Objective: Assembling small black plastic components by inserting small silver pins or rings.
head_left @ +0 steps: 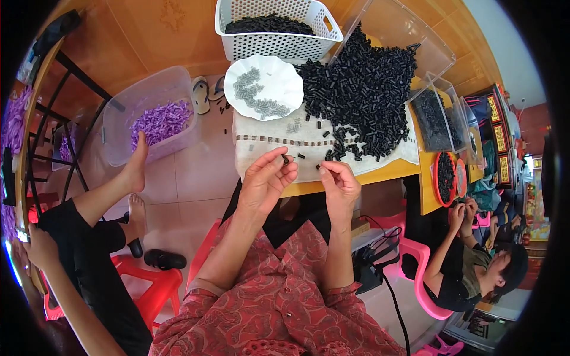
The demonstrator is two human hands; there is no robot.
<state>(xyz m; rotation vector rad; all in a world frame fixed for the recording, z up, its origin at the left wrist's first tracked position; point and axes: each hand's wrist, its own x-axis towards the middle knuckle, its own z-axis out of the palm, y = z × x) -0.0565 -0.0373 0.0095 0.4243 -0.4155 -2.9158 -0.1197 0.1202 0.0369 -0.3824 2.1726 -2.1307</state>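
Over the table's near edge, my left hand [267, 178] is closed, with thumb and fingertips pinching a small black cylindrical piece [286, 159]. To its right my right hand [340, 185] is also closed, holding another small dark piece [318, 167] at the thumb tip, mostly covered by the fingers. One loose black piece [301, 156] lies on the white cloth [255, 155] between the hands. Beyond them spreads a large heap of black cylindrical pieces [374, 89]. A white scalloped plate [285, 77] with small clear grey pieces [252, 92] stands at the heap's left.
A white perforated basket [279, 46] of black pieces stands at the back. On the floor at left, a clear tub [110, 127] holds purple pieces [160, 127]. A co-worker [469, 267] sits at right near a red tray [437, 178]. Another person's leg [113, 190] is at left.
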